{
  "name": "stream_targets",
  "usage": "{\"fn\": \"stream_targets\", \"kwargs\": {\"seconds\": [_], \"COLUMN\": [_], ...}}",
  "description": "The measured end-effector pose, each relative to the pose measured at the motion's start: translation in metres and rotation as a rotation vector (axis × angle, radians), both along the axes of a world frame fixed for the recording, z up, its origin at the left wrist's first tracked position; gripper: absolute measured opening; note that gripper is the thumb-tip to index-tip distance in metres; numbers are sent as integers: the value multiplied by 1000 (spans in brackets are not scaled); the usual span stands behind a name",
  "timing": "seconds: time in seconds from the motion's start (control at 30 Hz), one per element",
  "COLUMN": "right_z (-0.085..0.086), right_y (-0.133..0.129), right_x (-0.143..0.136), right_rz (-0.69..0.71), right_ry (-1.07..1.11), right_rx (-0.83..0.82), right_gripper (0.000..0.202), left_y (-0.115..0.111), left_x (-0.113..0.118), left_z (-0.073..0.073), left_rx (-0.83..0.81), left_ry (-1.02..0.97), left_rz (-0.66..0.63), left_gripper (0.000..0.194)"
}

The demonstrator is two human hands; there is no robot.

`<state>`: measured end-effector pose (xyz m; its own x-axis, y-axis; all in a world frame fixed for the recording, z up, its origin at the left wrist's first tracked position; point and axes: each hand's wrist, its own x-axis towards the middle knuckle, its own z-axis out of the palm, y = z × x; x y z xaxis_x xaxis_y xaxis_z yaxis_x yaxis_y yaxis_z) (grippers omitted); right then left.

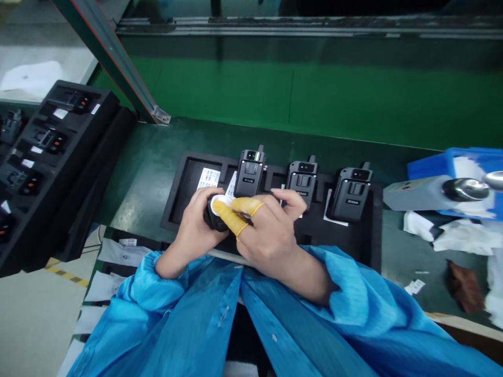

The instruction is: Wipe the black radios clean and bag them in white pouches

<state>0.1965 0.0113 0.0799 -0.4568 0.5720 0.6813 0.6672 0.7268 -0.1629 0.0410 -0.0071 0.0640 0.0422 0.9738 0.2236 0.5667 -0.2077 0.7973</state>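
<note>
My left hand [196, 225] is wrapped round a black device [214, 219], tilted with one end up. My right hand [267, 225] has yellow finger cots on two fingers, which press a white cloth or pad [223, 201] onto the device. Beyond my hands, a black foam tray [176, 196] holds three black handheld radios: one near the middle [250, 173], one to its right [302, 180] and one at the right [351, 193]. White labels [209, 178] lie in the tray compartments. The held device is mostly hidden by my fingers.
Stacked foam trays [98, 102] with devices stand at the left, beside a metal post [118, 57]. On the right are a plastic bottle [418, 192], a blue bin [428, 166], crumpled white wipes [467, 235] and a brown scrap [464, 287]. Bagged items [126, 253] lie at lower left.
</note>
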Motion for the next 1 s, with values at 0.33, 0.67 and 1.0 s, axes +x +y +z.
{"fn": "stream_targets", "kwargs": {"seconds": [0.33,0.67,1.0], "right_z": [1,-3,-2], "right_y": [-9,-6,3], "right_x": [-9,-6,-3], "right_rz": [-69,-159,-113], "right_ry": [-12,-13,41], "right_rx": [57,69,6], "right_gripper": [28,31,29], "left_y": [-3,-2,-3], "left_x": [4,1,-1], "left_z": [-2,0,-2], "left_rx": [25,-25,-6], "left_ry": [16,20,-14], "left_rz": [46,49,48], "left_gripper": [46,51,53]}}
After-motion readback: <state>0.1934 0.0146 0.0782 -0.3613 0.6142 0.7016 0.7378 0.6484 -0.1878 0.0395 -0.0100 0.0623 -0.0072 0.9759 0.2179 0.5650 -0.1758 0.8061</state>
